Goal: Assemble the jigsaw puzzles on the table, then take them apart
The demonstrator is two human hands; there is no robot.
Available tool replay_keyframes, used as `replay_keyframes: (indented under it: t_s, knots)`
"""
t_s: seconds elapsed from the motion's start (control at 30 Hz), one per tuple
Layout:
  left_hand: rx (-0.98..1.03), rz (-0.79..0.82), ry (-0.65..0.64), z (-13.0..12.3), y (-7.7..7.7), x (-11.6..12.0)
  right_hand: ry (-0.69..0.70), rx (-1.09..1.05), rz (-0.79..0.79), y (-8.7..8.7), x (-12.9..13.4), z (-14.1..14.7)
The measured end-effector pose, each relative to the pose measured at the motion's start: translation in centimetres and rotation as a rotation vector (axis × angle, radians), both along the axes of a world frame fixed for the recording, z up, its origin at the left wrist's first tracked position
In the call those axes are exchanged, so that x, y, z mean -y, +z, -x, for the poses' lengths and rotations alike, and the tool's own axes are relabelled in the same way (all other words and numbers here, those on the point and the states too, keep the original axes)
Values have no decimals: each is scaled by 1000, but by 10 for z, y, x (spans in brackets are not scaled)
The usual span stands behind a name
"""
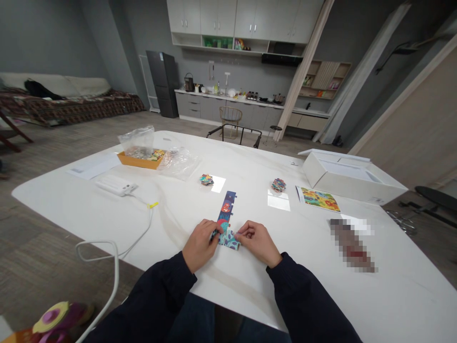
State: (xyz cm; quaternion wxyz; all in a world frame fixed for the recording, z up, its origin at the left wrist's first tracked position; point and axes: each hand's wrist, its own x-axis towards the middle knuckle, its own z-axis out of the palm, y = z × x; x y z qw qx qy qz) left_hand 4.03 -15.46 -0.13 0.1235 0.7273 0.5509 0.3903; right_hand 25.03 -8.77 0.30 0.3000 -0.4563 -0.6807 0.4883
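A strip of joined puzzle pieces [226,207] lies on the white table in front of me, dark blue at its far end and teal at the near end. My left hand [203,243] is closed at the strip's near left side, with some pieces partly hidden under its fingers. From the right, my right hand [257,240] pinches the edge of a pale teal patterned puzzle piece [231,241] at the near end. Beyond the strip sit two small piles of pieces, one left [206,179] and one right [278,185].
An orange tray [141,162] with plastic bags stands at the back left, near a white power strip [116,185] and its cable. At the right are a white box [350,178] and a colourful picture card [319,199]. A blurred object lies nearer.
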Motion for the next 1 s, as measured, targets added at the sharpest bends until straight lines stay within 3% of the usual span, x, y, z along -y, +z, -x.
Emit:
replay_keyframes:
  t_s: [0.2,0.53,0.67,0.77,0.9,1.0]
  knots:
    - [14,5,3,0,1,1,-8,183,-204,2,6,4]
    - [-7,44,65,-3,2,-1,-14,197,-243,5,7,5]
    - [-12,113,88,-4,4,-6,-34,125,-186,3,-2,1]
    - [-38,207,86,-4,8,-12,-188,34,-160,2,-22,-16]
    - [-33,364,11,4,21,-31,-588,75,-295,-3,-55,-60]
    - [0,213,61,18,30,-67,-806,165,-357,-10,-71,-91]
